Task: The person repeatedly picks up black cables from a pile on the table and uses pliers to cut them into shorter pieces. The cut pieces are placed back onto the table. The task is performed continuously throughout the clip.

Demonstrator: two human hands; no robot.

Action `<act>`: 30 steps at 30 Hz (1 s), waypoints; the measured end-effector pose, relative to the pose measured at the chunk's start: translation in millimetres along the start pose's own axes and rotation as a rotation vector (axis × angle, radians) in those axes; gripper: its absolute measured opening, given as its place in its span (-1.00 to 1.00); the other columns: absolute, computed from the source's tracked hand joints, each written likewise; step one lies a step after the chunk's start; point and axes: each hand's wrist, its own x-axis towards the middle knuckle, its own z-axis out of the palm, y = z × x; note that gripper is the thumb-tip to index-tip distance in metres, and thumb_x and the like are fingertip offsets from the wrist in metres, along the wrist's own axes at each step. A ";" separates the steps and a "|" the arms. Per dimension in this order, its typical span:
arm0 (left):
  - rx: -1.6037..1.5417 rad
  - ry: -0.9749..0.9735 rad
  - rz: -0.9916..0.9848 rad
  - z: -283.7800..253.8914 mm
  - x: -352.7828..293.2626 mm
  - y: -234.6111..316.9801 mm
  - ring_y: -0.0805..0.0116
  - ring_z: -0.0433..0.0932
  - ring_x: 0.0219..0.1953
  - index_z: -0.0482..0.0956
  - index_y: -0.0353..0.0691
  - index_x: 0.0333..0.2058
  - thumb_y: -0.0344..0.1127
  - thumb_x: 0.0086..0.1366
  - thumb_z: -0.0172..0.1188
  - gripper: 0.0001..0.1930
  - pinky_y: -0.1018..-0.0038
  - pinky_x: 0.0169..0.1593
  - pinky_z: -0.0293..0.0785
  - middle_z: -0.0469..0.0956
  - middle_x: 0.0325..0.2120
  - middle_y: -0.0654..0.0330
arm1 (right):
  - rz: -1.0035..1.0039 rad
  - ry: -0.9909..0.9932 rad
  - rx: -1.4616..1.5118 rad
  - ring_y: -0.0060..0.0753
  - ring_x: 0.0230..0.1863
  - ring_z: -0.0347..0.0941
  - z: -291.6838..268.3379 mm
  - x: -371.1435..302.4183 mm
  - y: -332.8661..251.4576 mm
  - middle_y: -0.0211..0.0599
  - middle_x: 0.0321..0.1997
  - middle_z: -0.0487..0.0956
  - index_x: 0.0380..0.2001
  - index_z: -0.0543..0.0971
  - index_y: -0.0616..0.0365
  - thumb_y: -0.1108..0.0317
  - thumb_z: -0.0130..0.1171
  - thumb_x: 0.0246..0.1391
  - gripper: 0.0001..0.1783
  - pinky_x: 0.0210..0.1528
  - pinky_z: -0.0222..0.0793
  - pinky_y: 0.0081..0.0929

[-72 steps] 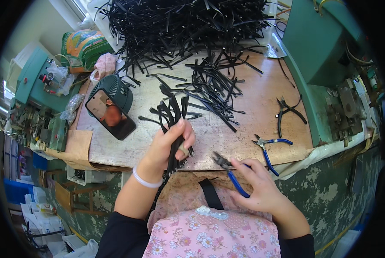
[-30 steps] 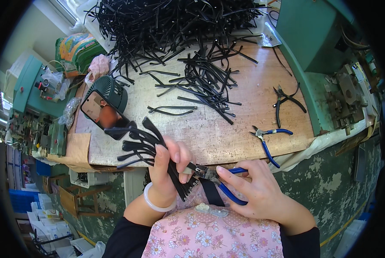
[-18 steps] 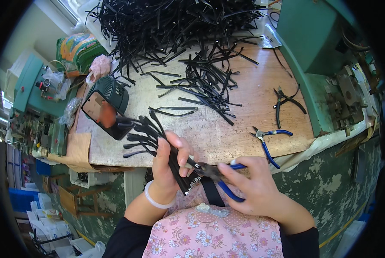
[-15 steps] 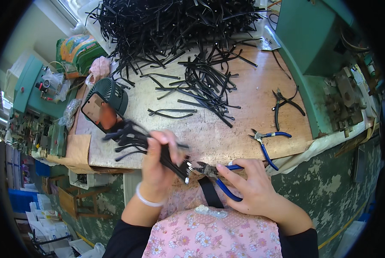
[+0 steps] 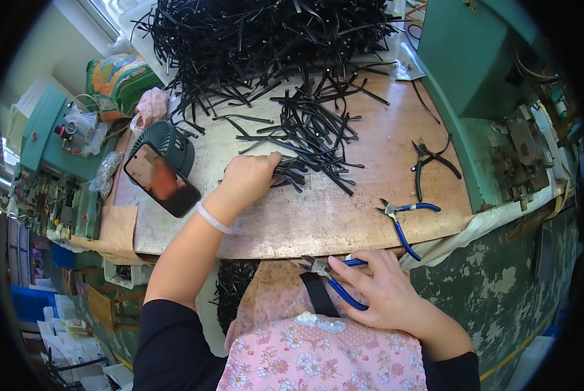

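My left hand [image 5: 247, 179] reaches over the middle of the table, its fingers closed round a bunch of black eyeglass temples [image 5: 290, 174]. The curved tips stick out past my fingers on the right, next to a loose pile of the same temples [image 5: 318, 127]. Close to the table's front edge, my right hand [image 5: 386, 293] grips blue-handled cutting pliers [image 5: 349, 296]. Their jaws point left above my pink floral apron [image 5: 324, 355], with nothing between them that I can make out.
A large heap of black temples [image 5: 272, 39] fills the back. Another blue-handled pair of pliers [image 5: 399, 225] and a black-handled pair [image 5: 424, 159] lie at the right, beside a green machine [image 5: 477, 72]. A phone [image 5: 181, 199] leans on a green fan [image 5: 178, 146] at the left.
My left hand has moved forward from the pliers to the pile, carrying the bunch of temples. The phone is no longer partly covered. My right hand stays almost still with the pliers.
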 end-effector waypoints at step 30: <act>-2.258 -0.003 0.032 -35.4 -72.8 84.2 0.61 0.17 -0.75 0.26 -0.11 -0.47 -0.05 0.40 0.01 -0.67 0.65 -0.72 0.20 0.22 -0.70 0.34 | -0.076 0.035 -0.057 -0.09 0.00 0.31 -11.9 7.8 -4.8 -0.15 0.00 0.39 0.20 0.46 -0.17 0.22 0.37 -0.26 -0.20 0.01 0.18 -0.17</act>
